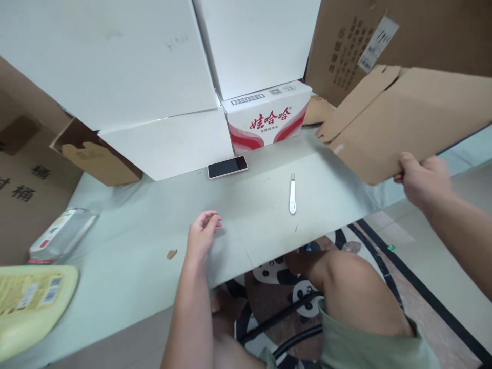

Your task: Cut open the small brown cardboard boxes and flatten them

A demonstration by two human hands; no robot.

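Note:
On the right, my right hand [426, 179] grips the lower edge of a flattened cardboard box [407, 118], thumb on its brown face. The cardboard is raised and tilted above the table's right end, its slotted flaps pointing left. My left hand [203, 230] hovers at or rests on the table near the front edge; which, I cannot tell. Its fingers are loosely curled and hold nothing. Between the hands lies a white utility knife [292, 195]. A phone [227, 167] with a dark screen lies farther back, beyond my left hand.
White boxes [165, 143] and a red-and-white carton [269, 118] line the back. Large brown cartons [353, 46] stand behind. At left are an open small cardboard box [103, 159], a clear plastic package [63, 236] and a yellow bottle [34, 302]. A cardboard scrap [171, 253] lies on the table.

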